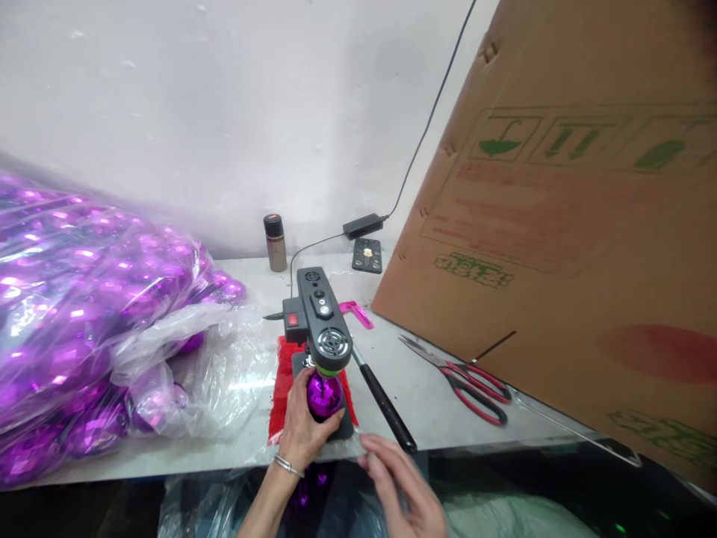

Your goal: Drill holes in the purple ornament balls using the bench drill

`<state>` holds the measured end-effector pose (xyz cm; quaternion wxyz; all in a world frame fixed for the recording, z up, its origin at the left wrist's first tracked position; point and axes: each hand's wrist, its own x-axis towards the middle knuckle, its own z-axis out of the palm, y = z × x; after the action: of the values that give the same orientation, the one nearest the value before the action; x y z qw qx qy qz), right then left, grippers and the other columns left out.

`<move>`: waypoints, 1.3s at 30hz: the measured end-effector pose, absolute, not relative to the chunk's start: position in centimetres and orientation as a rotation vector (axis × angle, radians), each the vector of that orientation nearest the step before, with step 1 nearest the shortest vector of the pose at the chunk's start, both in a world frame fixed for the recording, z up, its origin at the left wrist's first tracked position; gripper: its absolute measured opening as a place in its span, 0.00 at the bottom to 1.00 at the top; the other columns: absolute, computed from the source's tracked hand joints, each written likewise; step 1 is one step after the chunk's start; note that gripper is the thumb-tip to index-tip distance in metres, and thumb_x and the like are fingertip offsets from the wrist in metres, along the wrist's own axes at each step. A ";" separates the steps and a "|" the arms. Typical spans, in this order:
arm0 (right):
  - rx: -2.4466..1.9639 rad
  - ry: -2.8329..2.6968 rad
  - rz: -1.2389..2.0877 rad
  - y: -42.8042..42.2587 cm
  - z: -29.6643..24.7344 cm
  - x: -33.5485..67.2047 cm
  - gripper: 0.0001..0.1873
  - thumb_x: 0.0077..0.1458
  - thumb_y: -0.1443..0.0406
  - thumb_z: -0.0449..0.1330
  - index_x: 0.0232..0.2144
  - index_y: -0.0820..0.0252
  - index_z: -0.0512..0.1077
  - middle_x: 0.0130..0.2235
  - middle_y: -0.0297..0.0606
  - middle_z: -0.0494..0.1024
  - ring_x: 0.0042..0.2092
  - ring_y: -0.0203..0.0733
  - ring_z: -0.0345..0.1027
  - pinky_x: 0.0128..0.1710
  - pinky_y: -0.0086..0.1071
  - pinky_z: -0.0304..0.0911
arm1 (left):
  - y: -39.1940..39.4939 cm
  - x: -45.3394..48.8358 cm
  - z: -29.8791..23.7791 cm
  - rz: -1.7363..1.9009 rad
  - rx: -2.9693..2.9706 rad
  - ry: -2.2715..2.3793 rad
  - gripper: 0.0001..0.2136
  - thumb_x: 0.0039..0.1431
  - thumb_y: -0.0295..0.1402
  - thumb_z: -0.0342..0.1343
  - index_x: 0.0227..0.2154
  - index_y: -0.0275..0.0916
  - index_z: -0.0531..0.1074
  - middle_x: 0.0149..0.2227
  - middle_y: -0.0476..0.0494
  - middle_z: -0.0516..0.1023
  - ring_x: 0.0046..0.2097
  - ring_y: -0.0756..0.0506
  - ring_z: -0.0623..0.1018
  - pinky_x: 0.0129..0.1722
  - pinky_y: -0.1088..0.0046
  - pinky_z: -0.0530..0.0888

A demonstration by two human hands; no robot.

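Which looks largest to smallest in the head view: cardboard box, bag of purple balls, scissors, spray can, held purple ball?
1. cardboard box
2. bag of purple balls
3. scissors
4. spray can and purple ball in the left hand: alike, the can farther away.

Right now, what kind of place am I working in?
Probably a small ornament-assembly workshop: a bag of purple baubles, a benchtop machine over the bauble your left hand holds, and a shipping carton.

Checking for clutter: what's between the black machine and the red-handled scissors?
In the head view, a black lever handle slants between the machine and the scissors; the rest is bare tabletop.
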<state>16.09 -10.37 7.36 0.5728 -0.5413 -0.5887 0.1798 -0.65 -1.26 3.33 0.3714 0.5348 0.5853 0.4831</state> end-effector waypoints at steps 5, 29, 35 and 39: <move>-1.082 -1.447 0.072 -8.0 10.7 17.5 0.23 0.70 0.67 0.64 0.65 0.57 0.74 0.56 0.53 0.83 0.47 0.47 0.84 0.41 0.36 0.85 | -0.9 -0.9 3.3 1.209 1.341 1.463 0.40 0.42 0.41 0.76 0.60 0.39 0.72 0.62 0.30 0.79 0.66 0.25 0.77 0.71 0.40 0.69; -0.762 -1.393 0.041 -2.3 13.5 13.1 0.23 0.77 0.65 0.51 0.25 0.55 0.61 0.25 0.29 0.69 0.25 0.34 0.62 0.30 0.33 0.59 | -0.9 -0.2 1.1 1.271 1.401 1.431 0.39 0.41 0.37 0.76 0.60 0.39 0.74 0.61 0.26 0.81 0.64 0.22 0.79 0.68 0.34 0.73; -0.798 -1.385 0.004 -2.4 13.1 13.1 0.24 0.77 0.65 0.51 0.24 0.54 0.61 0.25 0.29 0.68 0.25 0.34 0.62 0.34 0.34 0.63 | -0.9 -0.2 1.1 1.280 1.409 1.414 0.38 0.42 0.36 0.76 0.60 0.40 0.75 0.61 0.27 0.81 0.64 0.22 0.79 0.69 0.34 0.72; -0.807 -1.347 0.057 -2.8 13.0 12.8 0.24 0.77 0.64 0.52 0.24 0.55 0.62 0.26 0.29 0.69 0.26 0.34 0.62 0.35 0.34 0.63 | -0.8 0.0 0.6 1.319 1.399 1.416 0.38 0.42 0.37 0.76 0.60 0.41 0.75 0.61 0.28 0.81 0.64 0.22 0.80 0.69 0.35 0.73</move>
<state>12.84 -2.78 12.99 0.7070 -0.3634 -0.6061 0.0257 0.02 -0.83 0.56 0.3679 0.5447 0.5514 0.5137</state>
